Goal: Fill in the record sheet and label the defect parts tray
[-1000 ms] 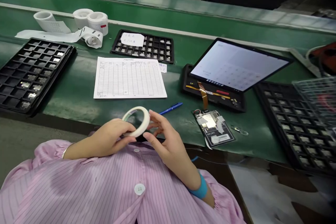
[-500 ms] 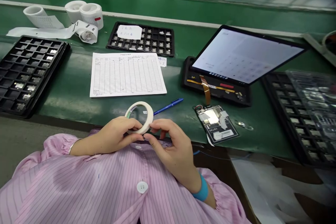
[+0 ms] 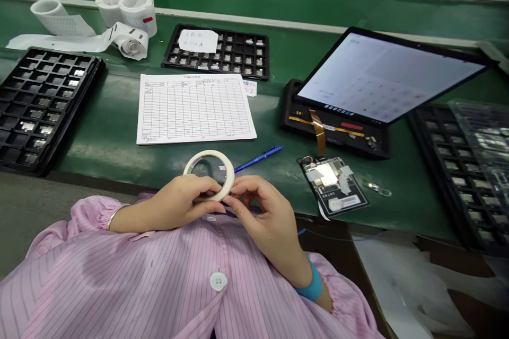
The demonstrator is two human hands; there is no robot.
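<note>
A cream roll of masking tape (image 3: 228,170) stands tilted at the bench's near edge, its hollow core facing me. My left hand (image 3: 186,198) grips the roll's lower left rim between thumb and fingers. My right hand (image 3: 266,217) is closed in a pinch at the roll's lower right edge, thumb and index fingertips meeting on the tape there. Whether a loose tape end lies between those fingertips is too small to make out. Just behind the roll lies a blue pen (image 3: 258,159), pointing up to the right.
Beyond the roll lies a printed form (image 3: 194,108). Black component trays (image 3: 43,100) stand left, behind and far right. White label rolls (image 3: 137,8) sit back left. On the right, a lit tablet screen (image 3: 382,74) leans over a black fixture, with a circuit board (image 3: 334,183) before it.
My right thumb and index finger have drawn together at the tape's edge. The roll has turned slightly in my left hand. The whole view has shifted a little.
</note>
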